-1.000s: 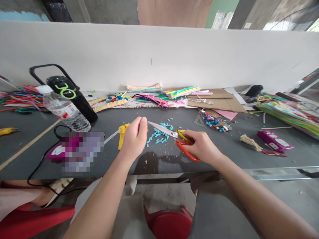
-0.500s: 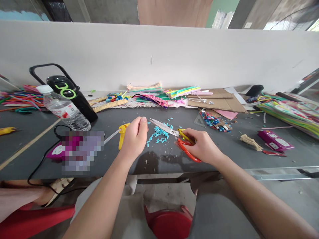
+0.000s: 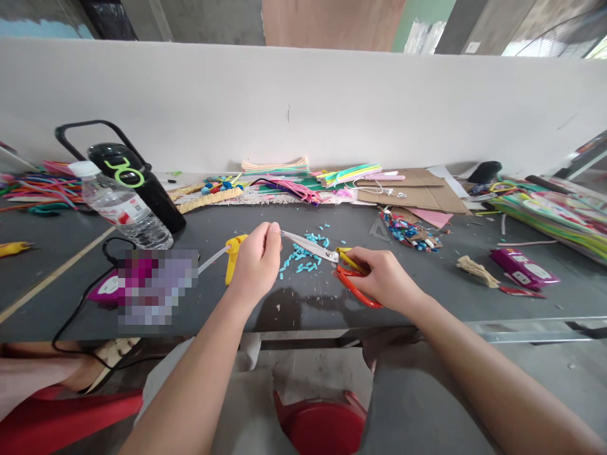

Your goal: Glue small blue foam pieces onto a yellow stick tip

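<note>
My right hand (image 3: 386, 272) grips a pair of scissors (image 3: 317, 248) with one red and one yellow handle. The blades point left and reach my left hand (image 3: 262, 256), their tips at its thumb. My left hand is closed in a pinch; whatever lies between its thumb and fingers is too small or hidden to make out. On the dark tabletop below the blades lies a scatter of short blue cut pieces (image 3: 303, 259). Just left of my left hand is a yellow glue gun (image 3: 232, 256) with a translucent stick in its back, partly hidden by the hand.
A water bottle (image 3: 126, 212) and a black tumbler (image 3: 142, 189) stand at left. Pipe cleaner bundles (image 3: 348, 175) and cardboard (image 3: 412, 193) line the white partition (image 3: 284, 107). Purple packs (image 3: 524, 268) lie at either side. A red stool (image 3: 325, 423) is below.
The scissor blades have closed together and moved slightly left, bringing their tips to my left thumb. My left hand has stayed nearly still.
</note>
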Motion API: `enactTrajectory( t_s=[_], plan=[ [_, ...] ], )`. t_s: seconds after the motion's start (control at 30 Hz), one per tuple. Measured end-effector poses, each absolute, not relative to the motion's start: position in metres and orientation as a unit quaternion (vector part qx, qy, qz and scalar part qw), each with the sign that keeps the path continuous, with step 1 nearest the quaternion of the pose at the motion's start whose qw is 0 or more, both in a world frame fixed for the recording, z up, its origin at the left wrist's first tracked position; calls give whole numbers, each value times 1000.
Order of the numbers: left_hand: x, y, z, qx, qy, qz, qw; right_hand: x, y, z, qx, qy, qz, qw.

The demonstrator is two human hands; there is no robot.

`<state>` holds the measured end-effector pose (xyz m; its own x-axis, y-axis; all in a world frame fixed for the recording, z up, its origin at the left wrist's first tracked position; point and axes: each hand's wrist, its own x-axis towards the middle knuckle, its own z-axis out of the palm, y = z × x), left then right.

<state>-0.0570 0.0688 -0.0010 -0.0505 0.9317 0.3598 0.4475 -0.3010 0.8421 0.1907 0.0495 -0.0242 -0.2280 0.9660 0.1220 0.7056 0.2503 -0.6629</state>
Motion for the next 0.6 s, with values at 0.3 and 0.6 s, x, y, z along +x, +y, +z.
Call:
enactTrajectory(
  t_s=[0.3, 0.6],
  plan=[
    [-59, 70, -2, 648, 537, 474, 260, 190, 50, -24, -557, -744, 238, 281],
    [-61, 71, -2, 622, 549, 479, 287, 193, 50, -26, -552, -749, 232, 283]
  ],
)
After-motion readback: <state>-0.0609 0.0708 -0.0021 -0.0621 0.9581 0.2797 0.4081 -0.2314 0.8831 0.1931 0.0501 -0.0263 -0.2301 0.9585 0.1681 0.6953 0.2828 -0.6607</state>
